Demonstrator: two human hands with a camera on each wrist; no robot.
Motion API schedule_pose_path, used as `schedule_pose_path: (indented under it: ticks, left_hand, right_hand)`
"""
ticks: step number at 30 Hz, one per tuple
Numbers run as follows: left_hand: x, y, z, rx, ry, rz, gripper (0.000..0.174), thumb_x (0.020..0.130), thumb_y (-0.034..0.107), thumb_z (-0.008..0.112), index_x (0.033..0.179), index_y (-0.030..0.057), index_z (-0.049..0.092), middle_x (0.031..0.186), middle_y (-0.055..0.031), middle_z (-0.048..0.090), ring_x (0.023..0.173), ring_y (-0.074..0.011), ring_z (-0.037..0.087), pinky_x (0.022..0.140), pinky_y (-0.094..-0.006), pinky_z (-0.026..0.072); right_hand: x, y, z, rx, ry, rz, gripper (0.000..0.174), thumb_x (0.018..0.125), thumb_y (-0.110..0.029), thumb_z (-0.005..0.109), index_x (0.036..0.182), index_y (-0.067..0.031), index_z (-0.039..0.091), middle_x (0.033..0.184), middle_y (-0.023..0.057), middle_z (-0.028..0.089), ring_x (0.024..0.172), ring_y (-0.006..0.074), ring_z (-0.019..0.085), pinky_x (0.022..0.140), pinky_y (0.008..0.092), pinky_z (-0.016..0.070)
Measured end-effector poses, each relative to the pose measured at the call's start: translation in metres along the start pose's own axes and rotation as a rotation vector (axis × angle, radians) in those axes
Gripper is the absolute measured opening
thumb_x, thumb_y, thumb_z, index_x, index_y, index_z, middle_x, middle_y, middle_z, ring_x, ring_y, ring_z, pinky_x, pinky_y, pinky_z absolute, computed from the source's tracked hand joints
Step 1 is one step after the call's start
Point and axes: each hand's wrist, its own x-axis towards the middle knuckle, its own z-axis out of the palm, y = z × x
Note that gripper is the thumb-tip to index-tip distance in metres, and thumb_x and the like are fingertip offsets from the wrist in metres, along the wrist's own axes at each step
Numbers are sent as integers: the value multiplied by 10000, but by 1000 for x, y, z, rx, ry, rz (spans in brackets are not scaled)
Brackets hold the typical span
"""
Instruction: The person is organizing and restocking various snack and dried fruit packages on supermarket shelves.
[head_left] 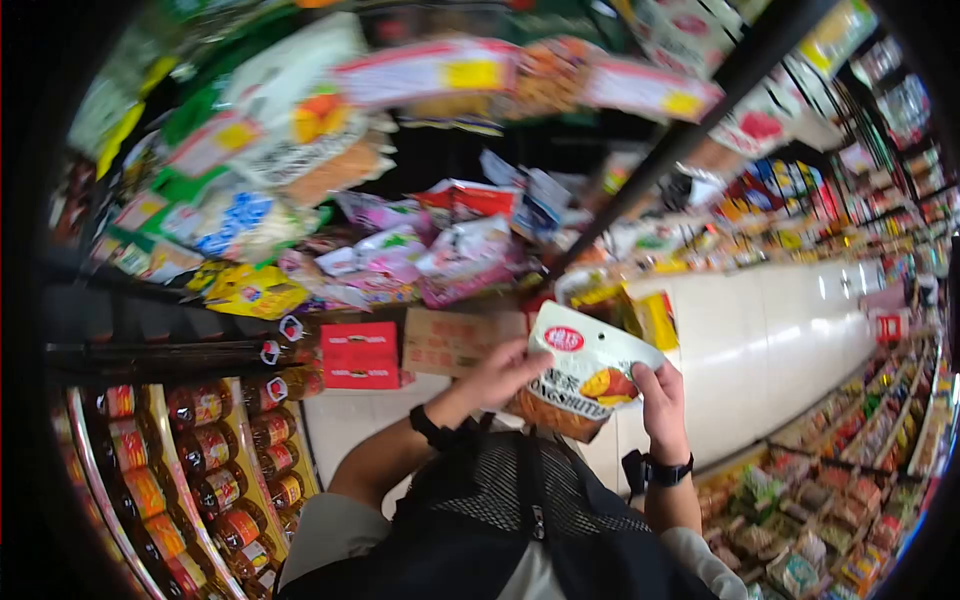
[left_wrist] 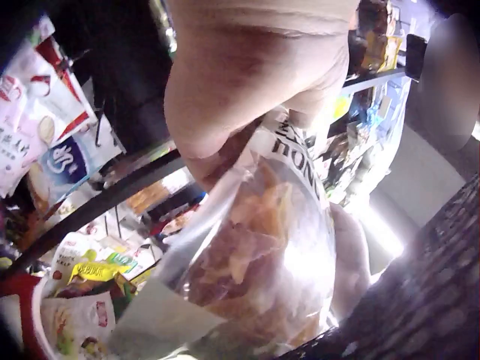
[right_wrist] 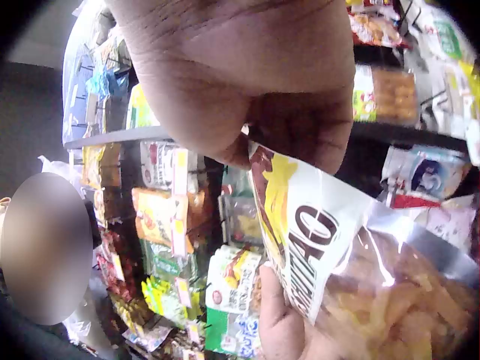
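A white pouch of sweet potato strips (head_left: 580, 362) is held up in front of the chest, its printed face with a red oval logo turned upward. The left hand (head_left: 503, 374) pinches its left edge, thumb on the printed side. On the opposite edge, the right hand (head_left: 662, 400) grips the upper right corner with the thumb in front. Orange-brown strips (left_wrist: 247, 247) show through the pouch's clear part in the left wrist view. In the right wrist view the right hand's (right_wrist: 247, 75) curled fingers are partly hidden behind the pouch.
Bagged snacks (head_left: 470, 250) fill the shelf ahead, under a strip of price tags (head_left: 430, 72). A red box (head_left: 360, 355) and a cardboard carton (head_left: 440, 340) stand on the floor. Bottles (head_left: 215, 480) line the lower left; a packed snack display (head_left: 800, 510) is at lower right. A black backpack (head_left: 500, 500) covers the chest.
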Motion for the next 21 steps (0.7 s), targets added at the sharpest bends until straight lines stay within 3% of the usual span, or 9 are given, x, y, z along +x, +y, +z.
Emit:
schedule_pose_path:
  ticks: [1,6,10,15,21]
  left_hand:
    - [-17,22,-5,-59,-11,5,290,1031,236,558,1219,24,618,1082,1,670,957,-74,609,850,-260,502]
    - [-82,91,-50,-172,291,274,291,1010,185,586,1225,-9,616,1139,-48,679,1015,-97,623,880,-267,503]
    - [-103,137,-87,-119,441,419,295,1011,181,575,1228,-16,610,1112,-65,691,980,-109,642,871,-274,510]
    - [-105,198,-127,-96,519,639,341,1003,204,585,1240,-41,592,1160,-70,671,1013,-107,626,890,-274,496]
    - [-93,246,-168,-76,506,745,310,1013,221,581,1214,-13,608,1129,-56,679,983,-85,629,857,-252,502]
  right_hand:
    - [3,-10,20,11,-9,17,294,1008,-142,537,1228,44,598,1098,60,678,954,107,618,842,266,494]
    - [26,-43,129,265,-210,-222,369,1027,-159,511,1338,38,515,1242,76,625,1121,130,576,973,288,449]
    - [51,-68,205,293,-299,-311,342,1027,-141,502,1322,32,524,1227,69,632,1102,125,579,964,286,454]
    - [100,-126,280,414,-366,-364,272,1024,-135,517,1238,25,566,1169,64,656,1056,103,596,934,274,467]
    - [138,-171,325,503,-445,-454,240,1025,-118,515,1212,15,586,1143,69,672,1014,109,623,919,274,483]
